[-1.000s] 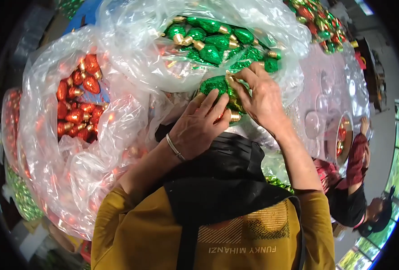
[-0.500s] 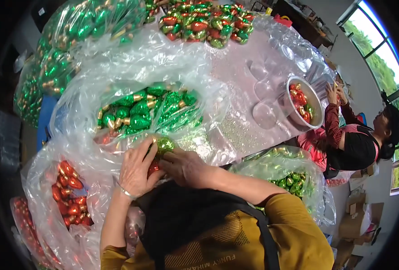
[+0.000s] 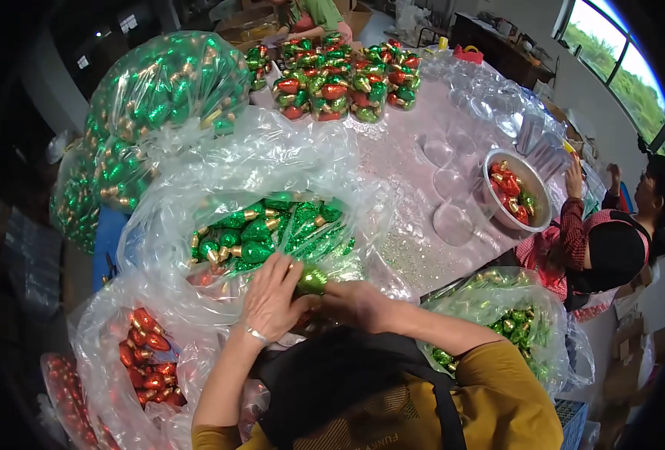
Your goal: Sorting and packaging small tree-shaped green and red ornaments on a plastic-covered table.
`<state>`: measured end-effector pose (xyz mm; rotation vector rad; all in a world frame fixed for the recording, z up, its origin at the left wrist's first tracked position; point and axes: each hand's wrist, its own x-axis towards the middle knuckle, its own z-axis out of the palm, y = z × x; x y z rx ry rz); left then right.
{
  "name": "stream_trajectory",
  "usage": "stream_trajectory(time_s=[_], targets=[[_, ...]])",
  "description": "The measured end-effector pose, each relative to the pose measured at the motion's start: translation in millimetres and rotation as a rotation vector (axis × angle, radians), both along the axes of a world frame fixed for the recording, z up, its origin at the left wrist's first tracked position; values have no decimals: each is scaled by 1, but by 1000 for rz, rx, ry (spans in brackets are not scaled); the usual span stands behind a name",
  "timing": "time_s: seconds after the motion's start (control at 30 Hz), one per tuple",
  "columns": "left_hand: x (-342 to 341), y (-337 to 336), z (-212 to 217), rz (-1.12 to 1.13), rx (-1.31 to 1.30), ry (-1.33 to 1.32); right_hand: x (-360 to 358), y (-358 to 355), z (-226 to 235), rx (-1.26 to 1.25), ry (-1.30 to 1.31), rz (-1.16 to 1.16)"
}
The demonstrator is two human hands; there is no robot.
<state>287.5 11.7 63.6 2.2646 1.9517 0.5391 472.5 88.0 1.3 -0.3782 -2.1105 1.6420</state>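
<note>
Close in front of my body, a light-green glittery bulb ornament (image 3: 314, 280) sits between my two hands. My left hand (image 3: 271, 300) is curled around its left side, fingers pointing away from me. I cannot tell whether a clear tub surrounds it. My right hand (image 3: 359, 304), smeared by motion, is at its right side, with its fingertips hidden. Just beyond lies an open clear plastic bag (image 3: 272, 161) of green bulb ornaments (image 3: 257, 234) with gold caps. Left of my left forearm, another open bag holds red bulb ornaments (image 3: 151, 360).
Filled clear tubs of mixed ornaments (image 3: 332, 90) stand at the table's far side. A white bowl (image 3: 539, 217) holds red and green ornaments, near empty clear tubs (image 3: 452, 223). A bag of light-green ornaments (image 3: 516, 322) is at right. A co-worker (image 3: 610, 240) works at the right.
The view has tipped up, so the scene sits lower and a second person shows at the far side. My right hand has shifted slightly away from my left. The red ornament between them no longer shows.
</note>
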Motion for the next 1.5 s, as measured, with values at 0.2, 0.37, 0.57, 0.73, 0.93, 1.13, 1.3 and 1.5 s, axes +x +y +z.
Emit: stream_trajectory(time_s=[0.2,0.37,0.57,0.73,0.93,1.13,1.3,1.5], targets=[[-4,11,40,8,427,-63,62,69,97,862,-219,-357],[-64,-32,29,281,405,47,73,182,97,1018,-362,-670],[-117,-126,-5,645,309,165,59,339,17,1142,-560,-828],[-155,-222,-25,909,147,230,40,428,-24,887,-796,-956],[-167,-251,-59,1351,99,-573,31,447,-20,966,-361,-1142],[-256,-216,-159,1309,-119,-903,56,272,74,914,-668,-807],[-258,-121,-199,1170,-120,-1014,147,167,48,1038,-631,-1020],[-259,-114,-191,1182,-148,-1016,193,149,5,987,-721,-1099]])
